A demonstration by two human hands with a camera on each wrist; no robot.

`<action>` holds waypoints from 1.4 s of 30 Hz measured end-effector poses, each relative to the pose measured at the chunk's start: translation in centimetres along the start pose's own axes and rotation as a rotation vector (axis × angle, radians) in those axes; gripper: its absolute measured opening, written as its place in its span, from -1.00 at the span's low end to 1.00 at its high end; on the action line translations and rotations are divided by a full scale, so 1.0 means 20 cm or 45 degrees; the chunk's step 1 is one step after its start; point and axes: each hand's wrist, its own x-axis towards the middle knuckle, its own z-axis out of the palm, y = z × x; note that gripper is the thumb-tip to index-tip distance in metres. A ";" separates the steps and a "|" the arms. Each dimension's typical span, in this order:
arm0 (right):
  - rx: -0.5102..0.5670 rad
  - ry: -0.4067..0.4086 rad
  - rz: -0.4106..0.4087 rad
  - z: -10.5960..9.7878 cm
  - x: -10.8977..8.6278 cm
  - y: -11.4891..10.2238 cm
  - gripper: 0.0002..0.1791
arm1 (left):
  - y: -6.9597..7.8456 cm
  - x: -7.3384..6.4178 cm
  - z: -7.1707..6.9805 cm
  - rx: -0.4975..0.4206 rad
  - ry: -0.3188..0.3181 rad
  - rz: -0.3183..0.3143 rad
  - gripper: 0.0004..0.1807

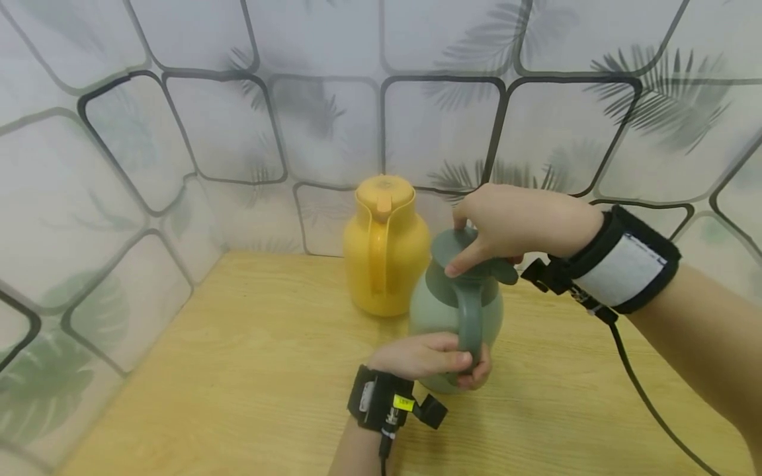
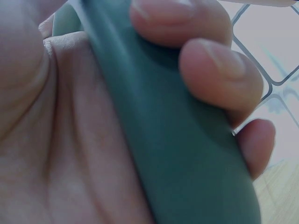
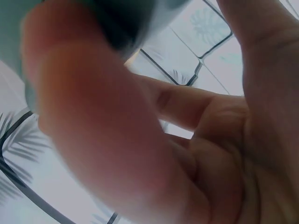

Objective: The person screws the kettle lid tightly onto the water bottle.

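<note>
A green thermos jug [image 1: 430,307] with a darker green neck stands on the wooden table. My left hand [image 1: 425,357] grips its handle [image 1: 469,317]; in the left wrist view the fingers curl round that dark green handle [image 2: 154,121]. Over the top of the jug, my right hand [image 1: 506,221] holds the round lid [image 1: 446,246], thumb on the near side and fingers on the far side. A close finger of the right hand [image 3: 107,126] fills much of the right wrist view, and the green top shows only in part there.
Just behind and left of the green jug stands a yellow thermos jug [image 1: 387,251], its handle facing me. A patterned wall covering [image 1: 333,132] rises behind and to the left of the table [image 1: 256,350]. A black cable [image 1: 643,390] trails from the right wrist band.
</note>
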 end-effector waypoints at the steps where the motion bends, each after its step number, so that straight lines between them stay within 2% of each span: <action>1: 0.001 0.002 0.004 0.00 0.00 0.00 -0.34 | 0.00 0.00 0.00 -0.001 0.000 0.000 -0.25; 5: 0.013 0.023 0.018 0.00 0.00 -0.01 -0.40 | 0.00 0.00 0.00 -0.004 0.000 -0.004 -0.24; 11: 0.044 0.084 0.065 0.02 -0.01 -0.01 -0.37 | 0.00 0.01 0.00 -0.004 -0.002 -0.007 -0.24; 16: -0.099 0.153 0.113 0.02 -0.02 0.01 -0.20 | 0.00 0.01 -0.01 -0.003 -0.006 -0.006 -0.24; 19: -0.128 0.153 0.083 -0.01 -0.03 0.05 -0.11 | 0.00 0.01 -0.01 -0.007 -0.004 -0.008 -0.24; 21: -0.095 0.118 0.008 -0.03 -0.03 0.09 -0.14 | 0.00 0.01 -0.01 -0.007 -0.002 -0.007 -0.24; 24: 0.008 0.018 -0.179 -0.06 -0.04 0.14 -0.18 | 0.00 0.01 -0.01 -0.008 -0.001 -0.003 -0.24; 27: 0.147 -0.139 -0.318 -0.08 -0.05 0.17 -0.13 | 0.00 0.01 -0.01 -0.012 0.000 0.000 -0.24; 29: 0.222 -0.239 -0.369 -0.09 -0.06 0.19 -0.08 | -0.01 0.01 -0.01 -0.018 0.000 -0.001 -0.24; 31: 0.277 -0.321 -0.390 -0.09 -0.06 0.20 -0.05 | -0.01 0.01 -0.01 -0.021 0.003 -0.003 -0.24; 34: 0.307 -0.374 -0.398 -0.09 -0.06 0.20 -0.06 | -0.01 0.01 -0.01 -0.021 0.003 -0.009 -0.24; 42: 0.245 -0.330 -0.372 -0.07 -0.06 0.18 -0.10 | 0.00 0.01 0.00 -0.013 0.003 -0.015 -0.24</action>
